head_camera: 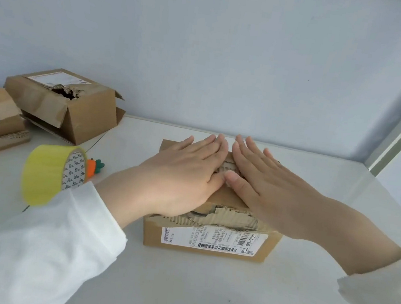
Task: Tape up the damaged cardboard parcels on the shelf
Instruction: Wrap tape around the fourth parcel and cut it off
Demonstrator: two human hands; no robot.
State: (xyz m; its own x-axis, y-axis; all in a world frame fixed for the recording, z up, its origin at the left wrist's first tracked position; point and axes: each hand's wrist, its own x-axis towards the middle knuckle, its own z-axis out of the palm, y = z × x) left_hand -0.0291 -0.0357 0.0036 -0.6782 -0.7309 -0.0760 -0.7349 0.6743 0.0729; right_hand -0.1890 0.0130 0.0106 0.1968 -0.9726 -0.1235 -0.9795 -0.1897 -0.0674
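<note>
Cardboard parcel is half hidden beneath flat left hand and right hand.

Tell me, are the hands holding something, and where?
Nothing is gripped. The left hand and right hand lie flat, fingers straight, pressing the torn top of the parcel.

Pale blue wall behind a glossy white shelf.

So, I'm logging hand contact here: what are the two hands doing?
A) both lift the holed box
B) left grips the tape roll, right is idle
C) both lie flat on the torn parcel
C: the left hand and right hand lie flat, fingers straight, side by side on top of the torn parcel.
</note>
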